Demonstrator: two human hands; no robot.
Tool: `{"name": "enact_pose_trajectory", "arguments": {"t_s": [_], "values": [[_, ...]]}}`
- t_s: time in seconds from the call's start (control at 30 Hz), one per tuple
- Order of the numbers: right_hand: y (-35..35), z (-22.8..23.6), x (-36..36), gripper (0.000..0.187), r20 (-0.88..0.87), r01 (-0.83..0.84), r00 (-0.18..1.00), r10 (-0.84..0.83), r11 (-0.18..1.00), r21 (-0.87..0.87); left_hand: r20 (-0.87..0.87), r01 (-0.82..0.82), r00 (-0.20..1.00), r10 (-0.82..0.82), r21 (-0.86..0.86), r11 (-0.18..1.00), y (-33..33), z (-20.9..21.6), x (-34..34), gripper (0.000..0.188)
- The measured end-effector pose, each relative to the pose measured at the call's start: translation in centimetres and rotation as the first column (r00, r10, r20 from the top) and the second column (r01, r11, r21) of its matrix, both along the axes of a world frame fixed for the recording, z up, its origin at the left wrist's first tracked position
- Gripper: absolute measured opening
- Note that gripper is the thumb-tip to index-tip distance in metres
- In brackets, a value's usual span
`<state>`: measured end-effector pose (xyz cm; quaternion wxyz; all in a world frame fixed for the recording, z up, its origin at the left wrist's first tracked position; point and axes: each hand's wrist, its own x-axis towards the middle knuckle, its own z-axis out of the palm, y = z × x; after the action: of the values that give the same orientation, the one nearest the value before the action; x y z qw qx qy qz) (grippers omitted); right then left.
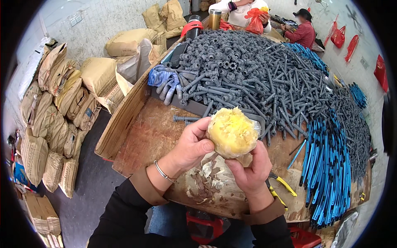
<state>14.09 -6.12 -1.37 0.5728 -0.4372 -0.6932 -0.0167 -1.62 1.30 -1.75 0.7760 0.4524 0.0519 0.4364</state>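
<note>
Between my two hands is a round yellow lump of peeled food, with a pale outer surface and a crumbly, broken top, like a cooked potato or sweet potato. My left hand grips it from the left with thumb and fingers; a silver bangle circles that wrist. On the right side, the thumb and fingers of my right hand close around its lower edge. Some fingers are hidden behind it. Below, thin pale peelings lie scattered on the wooden table. Yellow-handled pliers rest beside my right wrist.
A big heap of grey plastic fittings covers the far table. Blue strips are piled at the right; blue-grey gloves lie by the wooden side board. Brown sacks line the left. Two people sit across the table.
</note>
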Motion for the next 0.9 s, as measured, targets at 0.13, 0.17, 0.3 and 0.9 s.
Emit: {"name": "enact_pose_trajectory", "arguments": {"t_s": [0.13, 0.17, 0.3, 0.9], "values": [[0.12, 0.18, -0.05, 0.055, 0.008, 0.004, 1.000, -0.004, 1.000, 0.002, -0.001, 0.006, 1.000, -0.006, -0.006, 1.000, 0.03, -0.12, 0.01, 0.070], [0.16, 0.21, -0.04, 0.056, 0.011, 0.006, 1.000, -0.006, 1.000, 0.003, 0.000, 0.012, 1.000, -0.012, -0.005, 1.000, 0.14, -0.18, 0.06, 0.070], [0.20, -0.02, 0.01, 0.056, -0.002, 0.005, 1.000, -0.005, 1.000, 0.023, 0.012, 0.020, 1.000, -0.020, -0.005, 1.000, 0.15, -0.27, 0.20, 0.070], [0.16, 0.11, -0.04, 0.056, 0.002, 0.000, 1.000, 0.000, 1.000, 0.004, 0.009, 0.015, 1.000, -0.015, -0.011, 1.000, 0.13, -0.25, 0.19, 0.071]]}}
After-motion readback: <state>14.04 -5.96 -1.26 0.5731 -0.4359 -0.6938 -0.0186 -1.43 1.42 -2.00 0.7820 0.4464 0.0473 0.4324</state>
